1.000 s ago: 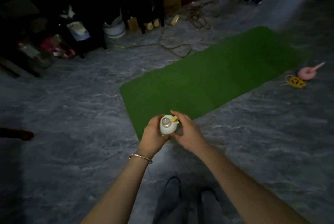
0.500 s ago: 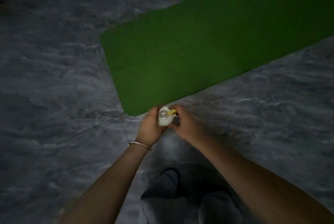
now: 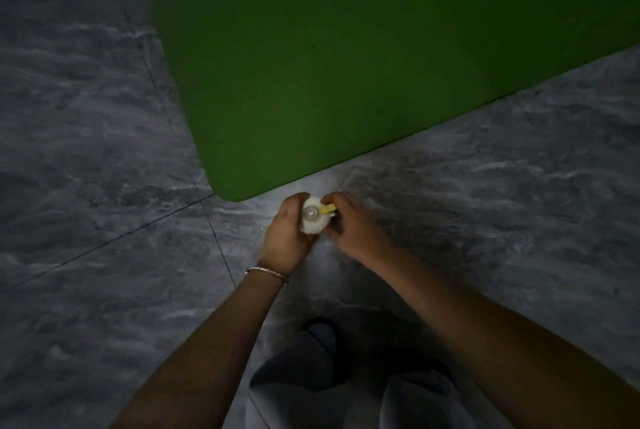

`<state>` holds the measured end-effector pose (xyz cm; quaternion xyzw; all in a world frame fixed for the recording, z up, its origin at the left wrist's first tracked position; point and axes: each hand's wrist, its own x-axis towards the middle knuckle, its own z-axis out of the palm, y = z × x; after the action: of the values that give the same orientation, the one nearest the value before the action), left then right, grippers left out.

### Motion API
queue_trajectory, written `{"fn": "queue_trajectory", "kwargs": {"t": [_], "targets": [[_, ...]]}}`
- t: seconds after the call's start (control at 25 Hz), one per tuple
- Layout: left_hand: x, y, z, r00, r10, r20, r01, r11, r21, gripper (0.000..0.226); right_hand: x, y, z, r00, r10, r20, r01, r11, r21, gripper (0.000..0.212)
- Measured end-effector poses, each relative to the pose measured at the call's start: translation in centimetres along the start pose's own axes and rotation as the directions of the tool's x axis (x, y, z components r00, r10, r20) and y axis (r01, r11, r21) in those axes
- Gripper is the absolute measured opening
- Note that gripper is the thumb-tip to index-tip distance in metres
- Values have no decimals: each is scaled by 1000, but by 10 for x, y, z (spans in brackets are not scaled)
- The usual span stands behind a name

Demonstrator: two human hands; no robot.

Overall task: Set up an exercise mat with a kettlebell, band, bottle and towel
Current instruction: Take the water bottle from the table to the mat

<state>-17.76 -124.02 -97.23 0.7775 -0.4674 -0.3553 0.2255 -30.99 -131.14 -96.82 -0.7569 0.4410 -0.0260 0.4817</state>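
Fingers (image 3: pixel 333 199) of my left hand (image 3: pixel 284 232) and right hand (image 3: pixel 355 229) grip the bottle (image 3: pixel 313 220) mid-frame; the mat (image 3: pixel 346 64) is laid above, and the bottle is not yet set down.

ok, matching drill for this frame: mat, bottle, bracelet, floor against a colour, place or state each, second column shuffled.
Things:
1. mat
2. bottle
3. bracelet
4. floor

Descriptions:
A. grey, marbled
B. round the wrist of the left hand
C. green, lying flat
D. white, gripped by the left hand and the right hand

Pairs: 1-C, 2-D, 3-B, 4-A
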Motion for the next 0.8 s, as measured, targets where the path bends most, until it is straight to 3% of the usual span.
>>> {"fn": "queue_trajectory", "kwargs": {"t": [0.24,0.48,0.6,0.8], "targets": [[2,-3,3,1000,-20,8,20,1000,11,63,5,7,0,999,-27,28,28,999,-24,48],[-12,10,-13,996,-39,84,27,990,137,98,-2,-15,-8,992,-35,122,50,991,-121,65],[-30,35,-42,994,-77,75,65,986,156,102,-15,-48,-33,992,-57,115,72,988,-133,74],[-81,122,-137,992,-113,-62,113,993,9,99,-56,-155,-104,995,-75,66,83,990,-118,74]]}}
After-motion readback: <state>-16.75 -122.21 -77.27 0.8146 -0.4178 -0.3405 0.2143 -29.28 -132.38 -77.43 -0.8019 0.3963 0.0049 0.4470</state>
